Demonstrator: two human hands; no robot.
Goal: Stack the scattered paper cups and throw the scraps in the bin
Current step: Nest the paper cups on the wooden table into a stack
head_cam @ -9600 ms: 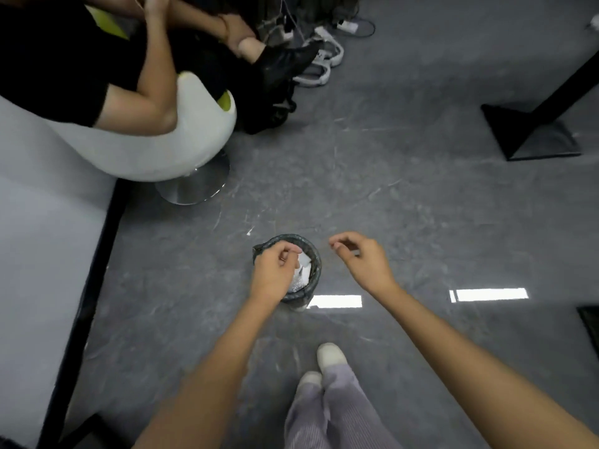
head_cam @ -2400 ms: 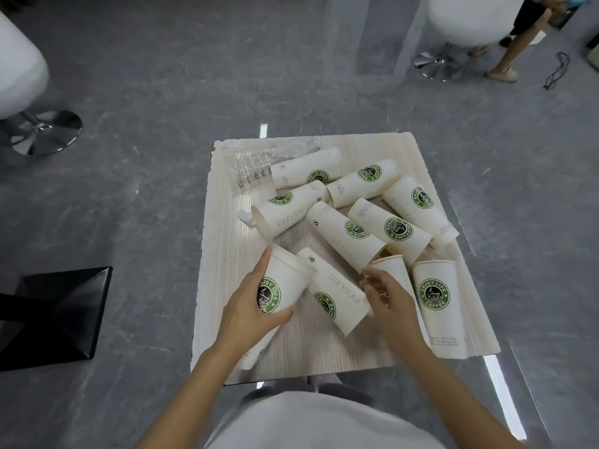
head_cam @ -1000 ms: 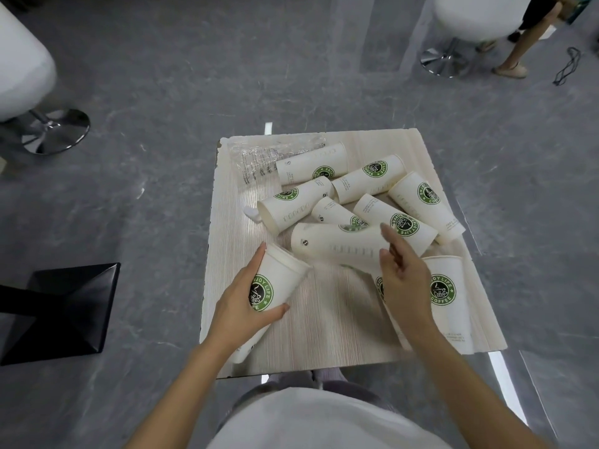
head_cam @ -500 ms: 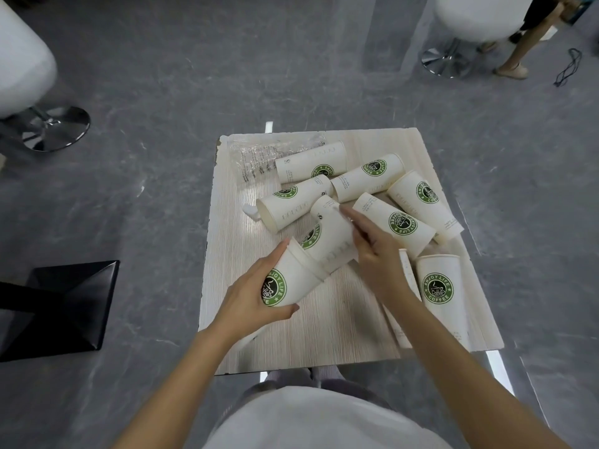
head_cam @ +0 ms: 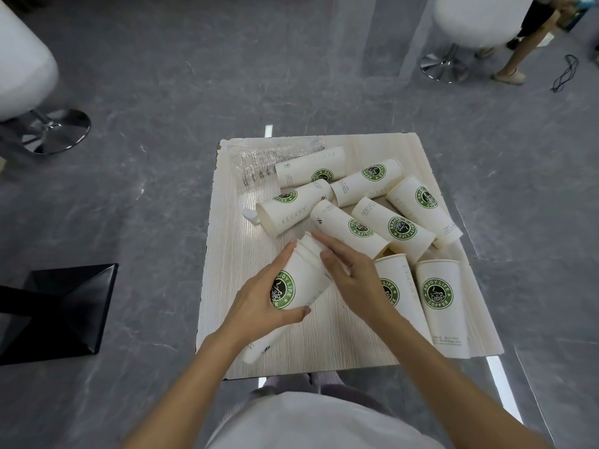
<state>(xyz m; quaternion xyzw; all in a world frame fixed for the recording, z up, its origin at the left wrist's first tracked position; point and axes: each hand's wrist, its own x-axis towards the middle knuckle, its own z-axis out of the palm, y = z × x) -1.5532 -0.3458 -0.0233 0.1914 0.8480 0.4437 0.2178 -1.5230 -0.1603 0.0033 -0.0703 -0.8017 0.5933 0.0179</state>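
Observation:
Several white paper cups with green round logos lie on their sides on a small pale wooden table (head_cam: 227, 286). My left hand (head_cam: 259, 306) grips a tilted stack of cups (head_cam: 296, 280) at the near left of the table. My right hand (head_cam: 351, 277) rests with straight fingers on the rim of the cup nested in the top of that stack. Loose cups lie behind, one (head_cam: 348, 228) just past my fingers, and two more (head_cam: 440, 303) lie at the near right. A small white scrap (head_cam: 251, 216) sits beside a cup's mouth.
A crumpled clear plastic sleeve (head_cam: 259, 160) lies at the table's far left corner. White stools with chrome feet stand at far left (head_cam: 48, 131) and far right (head_cam: 444, 66). A black square base (head_cam: 61, 309) sits on the grey floor to the left. A person's leg (head_cam: 518, 56) is at top right.
My right hand has pushed a cup down into the mouth of the stack held by my left hand; that cup now sits nested with only its rim showing. The stack tilted slightly upright.

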